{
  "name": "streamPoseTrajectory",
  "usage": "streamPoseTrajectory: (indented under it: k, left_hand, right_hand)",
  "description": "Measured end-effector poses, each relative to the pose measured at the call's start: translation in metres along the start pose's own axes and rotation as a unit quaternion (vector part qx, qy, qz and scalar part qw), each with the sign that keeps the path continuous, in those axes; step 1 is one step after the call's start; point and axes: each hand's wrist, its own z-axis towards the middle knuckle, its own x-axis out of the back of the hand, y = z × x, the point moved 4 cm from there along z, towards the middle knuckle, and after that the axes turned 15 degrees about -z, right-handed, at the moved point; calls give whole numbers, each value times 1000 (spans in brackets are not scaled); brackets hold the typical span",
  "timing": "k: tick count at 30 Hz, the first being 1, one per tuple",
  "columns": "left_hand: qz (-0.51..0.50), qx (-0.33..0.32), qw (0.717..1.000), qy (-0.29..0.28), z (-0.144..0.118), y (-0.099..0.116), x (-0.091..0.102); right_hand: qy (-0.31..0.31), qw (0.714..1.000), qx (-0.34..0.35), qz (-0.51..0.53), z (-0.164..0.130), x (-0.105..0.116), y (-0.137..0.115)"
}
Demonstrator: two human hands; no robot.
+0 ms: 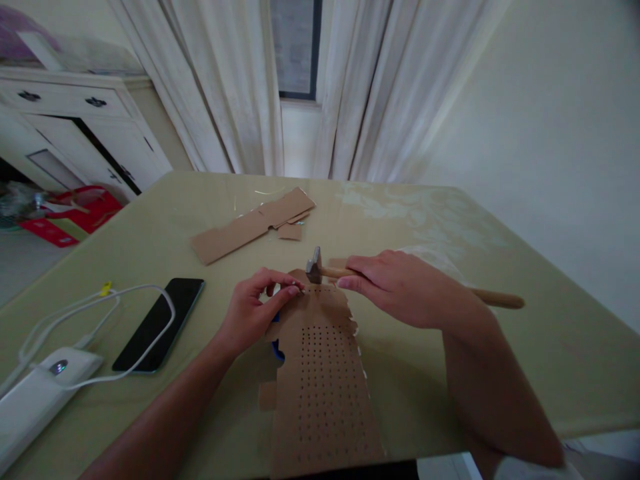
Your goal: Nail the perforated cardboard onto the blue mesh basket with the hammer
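A long piece of brown cardboard (325,393), punched with rows of small dark holes, lies in front of me on the table. At its far end my left hand (255,303) is closed in a pinch on a thin nail (302,289), mostly hidden by the fingertips. My right hand (400,287) is wrapped round the wooden handle of a hammer (315,267). The hammer's metal head is over the cardboard's far end, just right of the left fingertips. Something blue (278,350) shows under the cardboard's left edge.
Cardboard strips (255,227) lie beyond my hands on the table (410,387). To the left are a black phone (163,323), a white power bank (50,400) and a looped white cable (173,313). Curtains (235,87) and a wall stand behind the table.
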Motion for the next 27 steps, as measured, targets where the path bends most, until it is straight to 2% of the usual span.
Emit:
streamPoseTrajectory:
  k: [8, 17, 20, 24, 27]
  left_hand:
    - [-26, 9, 1000, -16, 0, -2, -1]
    - [-5, -19, 1000, -14, 0, 1, 1]
    - [20, -44, 999, -21, 0, 6, 0]
    - [80, -111, 990, -38, 0, 19, -1]
    - [131, -138, 979, -68, 6, 31, 0]
  right_hand:
    - [-11, 1000, 10, 1, 2, -3, -3]
    - [-23, 1000, 15, -4, 5, -7, -7]
    - [-24, 1000, 15, -1, 5, -8, -7]
    - [-14, 1000, 13, -8, 5, -8, -8]
    - [-15, 1000, 10, -14, 5, -8, -10]
